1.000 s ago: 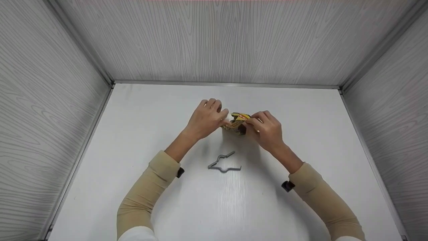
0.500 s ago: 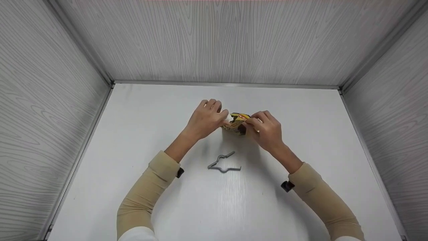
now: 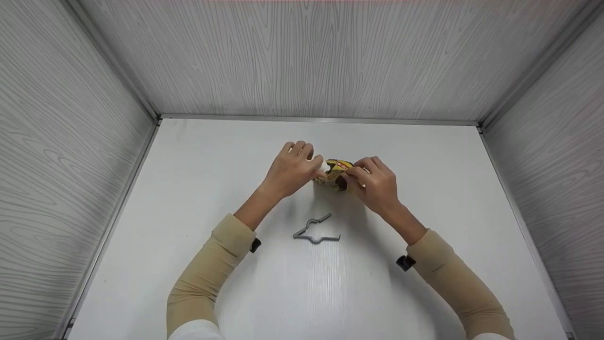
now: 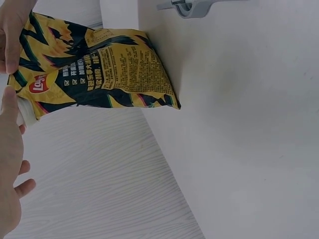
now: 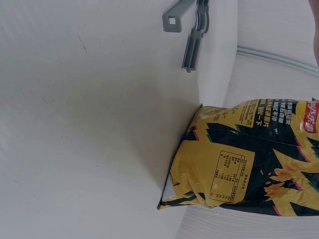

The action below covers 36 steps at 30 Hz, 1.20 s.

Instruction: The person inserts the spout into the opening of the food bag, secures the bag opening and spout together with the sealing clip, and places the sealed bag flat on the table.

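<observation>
While my right hand (image 3: 375, 183) pinches the bag (image 3: 333, 180) at centre frame, I see my left hand (image 3: 293, 167) gripping a white object (image 3: 324, 166) by the bag's top, the clip (image 3: 326, 239) lying below.

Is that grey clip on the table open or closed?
Open: in the head view, the grey clip lies with its two arms spread in a V.

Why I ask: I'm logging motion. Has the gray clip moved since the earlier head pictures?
No; the gray clip lies unchanged relative to the back metal rail.
</observation>
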Motion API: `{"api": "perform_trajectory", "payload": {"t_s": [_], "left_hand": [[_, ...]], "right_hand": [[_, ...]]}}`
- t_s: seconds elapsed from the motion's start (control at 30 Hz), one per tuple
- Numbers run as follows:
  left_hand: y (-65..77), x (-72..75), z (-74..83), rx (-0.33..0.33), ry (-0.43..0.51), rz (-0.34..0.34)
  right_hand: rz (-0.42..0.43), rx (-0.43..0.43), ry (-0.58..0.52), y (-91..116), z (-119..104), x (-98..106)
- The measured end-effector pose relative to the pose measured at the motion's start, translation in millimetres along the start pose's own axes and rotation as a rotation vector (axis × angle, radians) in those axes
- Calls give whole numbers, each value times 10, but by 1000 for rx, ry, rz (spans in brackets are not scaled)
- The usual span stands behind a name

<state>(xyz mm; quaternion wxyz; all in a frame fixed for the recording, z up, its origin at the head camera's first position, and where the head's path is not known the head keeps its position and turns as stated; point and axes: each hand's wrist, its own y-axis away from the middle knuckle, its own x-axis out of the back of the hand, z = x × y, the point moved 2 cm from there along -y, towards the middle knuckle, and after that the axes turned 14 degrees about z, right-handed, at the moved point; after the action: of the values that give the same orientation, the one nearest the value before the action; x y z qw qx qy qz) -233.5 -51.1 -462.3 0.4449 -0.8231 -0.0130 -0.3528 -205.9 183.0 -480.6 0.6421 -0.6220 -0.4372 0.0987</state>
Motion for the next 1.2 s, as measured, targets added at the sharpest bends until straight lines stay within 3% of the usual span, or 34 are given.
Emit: {"api": "perform_trajectory", "payload": {"t_s": [0.3,0.6,1.2], "left_hand": [[43,-41,13,85,104,-41],[44,-25,-23,161,199,-124],[64,-68,-60,203,264,-72]], "right_hand": [[0,-8,-11,-8,-3,10],[4,-24,-6,-14,6,17],[31,0,-16,-4,23,15]]}}
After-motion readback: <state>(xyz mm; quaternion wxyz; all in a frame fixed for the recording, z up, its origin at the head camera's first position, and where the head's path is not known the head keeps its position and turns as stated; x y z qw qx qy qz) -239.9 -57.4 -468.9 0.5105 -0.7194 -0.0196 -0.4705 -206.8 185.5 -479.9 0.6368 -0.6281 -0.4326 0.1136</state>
